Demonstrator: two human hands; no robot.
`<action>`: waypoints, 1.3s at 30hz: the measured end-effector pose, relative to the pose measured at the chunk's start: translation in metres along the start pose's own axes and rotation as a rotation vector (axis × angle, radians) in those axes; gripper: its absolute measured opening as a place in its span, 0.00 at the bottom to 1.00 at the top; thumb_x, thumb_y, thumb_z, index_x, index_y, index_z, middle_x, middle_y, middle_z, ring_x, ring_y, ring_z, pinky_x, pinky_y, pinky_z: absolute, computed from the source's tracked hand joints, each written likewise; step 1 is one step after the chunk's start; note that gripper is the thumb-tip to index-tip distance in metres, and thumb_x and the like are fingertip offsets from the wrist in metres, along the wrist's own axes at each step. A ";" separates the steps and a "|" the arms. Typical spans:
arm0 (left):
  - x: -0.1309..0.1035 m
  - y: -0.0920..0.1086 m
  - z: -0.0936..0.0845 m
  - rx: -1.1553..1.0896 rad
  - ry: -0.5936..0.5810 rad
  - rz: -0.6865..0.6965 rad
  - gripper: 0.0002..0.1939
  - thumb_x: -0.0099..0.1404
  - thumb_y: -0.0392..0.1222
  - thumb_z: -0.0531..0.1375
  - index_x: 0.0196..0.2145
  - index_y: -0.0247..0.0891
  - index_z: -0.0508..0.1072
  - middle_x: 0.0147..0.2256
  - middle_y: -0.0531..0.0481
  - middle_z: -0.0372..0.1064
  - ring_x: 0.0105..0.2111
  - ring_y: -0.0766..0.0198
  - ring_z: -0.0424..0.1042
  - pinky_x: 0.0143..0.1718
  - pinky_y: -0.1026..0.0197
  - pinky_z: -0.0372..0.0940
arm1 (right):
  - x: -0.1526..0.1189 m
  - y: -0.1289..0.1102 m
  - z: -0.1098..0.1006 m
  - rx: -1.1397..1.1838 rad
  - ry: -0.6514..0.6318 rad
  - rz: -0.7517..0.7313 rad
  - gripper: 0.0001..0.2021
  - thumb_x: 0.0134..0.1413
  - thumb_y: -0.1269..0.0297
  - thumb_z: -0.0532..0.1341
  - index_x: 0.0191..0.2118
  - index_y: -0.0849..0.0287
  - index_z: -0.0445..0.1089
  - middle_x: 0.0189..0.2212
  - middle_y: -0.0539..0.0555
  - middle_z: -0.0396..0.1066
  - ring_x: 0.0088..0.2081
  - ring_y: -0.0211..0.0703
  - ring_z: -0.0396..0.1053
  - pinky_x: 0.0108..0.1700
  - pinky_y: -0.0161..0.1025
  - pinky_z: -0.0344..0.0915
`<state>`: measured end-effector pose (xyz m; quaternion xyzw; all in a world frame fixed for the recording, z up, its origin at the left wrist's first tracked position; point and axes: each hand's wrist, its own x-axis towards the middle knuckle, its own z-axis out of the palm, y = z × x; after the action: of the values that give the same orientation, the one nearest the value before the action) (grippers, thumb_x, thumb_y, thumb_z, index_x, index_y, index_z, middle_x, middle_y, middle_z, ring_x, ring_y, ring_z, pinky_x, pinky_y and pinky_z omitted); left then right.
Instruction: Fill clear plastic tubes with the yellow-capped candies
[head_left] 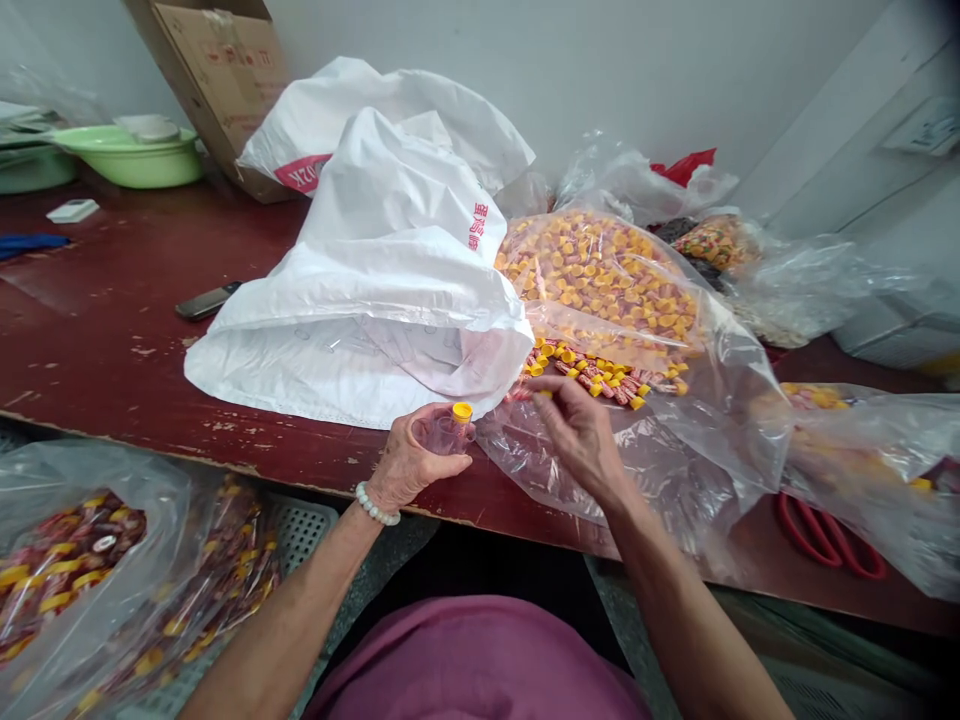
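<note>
My left hand (411,458) is closed around a small clear plastic cup (439,434) over the table's front edge. One yellow-capped piece (462,411) stands up at the cup's rim. My right hand (577,430) pinches a yellow-capped tube at the near side of a pile of red-patterned tubes with yellow caps (592,372); the fingers hide most of it. The pile lies at the mouth of a large clear plastic bag (675,440), which holds many more such tubes. Left of it lies a white woven sack (360,280), its opening facing me.
On the dark red table (97,330) are a phone (208,301), a green basin (135,165) and a cardboard box (225,80). Red-handled scissors (829,540) lie at right, beside another clear bag (885,450). Bags of capped tubes (82,560) sit low at left.
</note>
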<state>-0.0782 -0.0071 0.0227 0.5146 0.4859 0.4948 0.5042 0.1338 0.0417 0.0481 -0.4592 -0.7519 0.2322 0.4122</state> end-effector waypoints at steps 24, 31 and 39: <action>0.011 -0.003 0.001 0.222 0.088 0.027 0.26 0.43 0.34 0.66 0.43 0.32 0.70 0.36 0.46 0.74 0.35 0.59 0.73 0.37 0.61 0.68 | -0.003 0.013 0.020 -0.075 0.002 -0.164 0.16 0.50 0.79 0.50 0.40 0.58 0.69 0.43 0.56 0.63 0.44 0.42 0.64 0.44 0.41 0.65; 0.015 -0.018 -0.008 0.137 0.130 -0.047 0.28 0.43 0.34 0.66 0.44 0.32 0.69 0.37 0.46 0.73 0.36 0.60 0.73 0.35 0.63 0.67 | 0.051 0.065 0.039 -0.504 -0.166 -0.059 0.13 0.50 0.73 0.55 0.42 0.61 0.70 0.45 0.60 0.67 0.48 0.49 0.61 0.51 0.44 0.59; 0.010 -0.017 -0.006 0.194 0.122 0.000 0.26 0.43 0.33 0.66 0.43 0.34 0.69 0.36 0.48 0.73 0.36 0.61 0.72 0.36 0.63 0.67 | 0.044 0.061 0.028 -0.421 -0.039 0.099 0.14 0.58 0.69 0.50 0.47 0.64 0.66 0.41 0.62 0.67 0.40 0.47 0.65 0.41 0.42 0.63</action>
<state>-0.0833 0.0036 0.0063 0.5299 0.5615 0.4758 0.4214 0.1303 0.1097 0.0062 -0.5670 -0.7682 0.0987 0.2804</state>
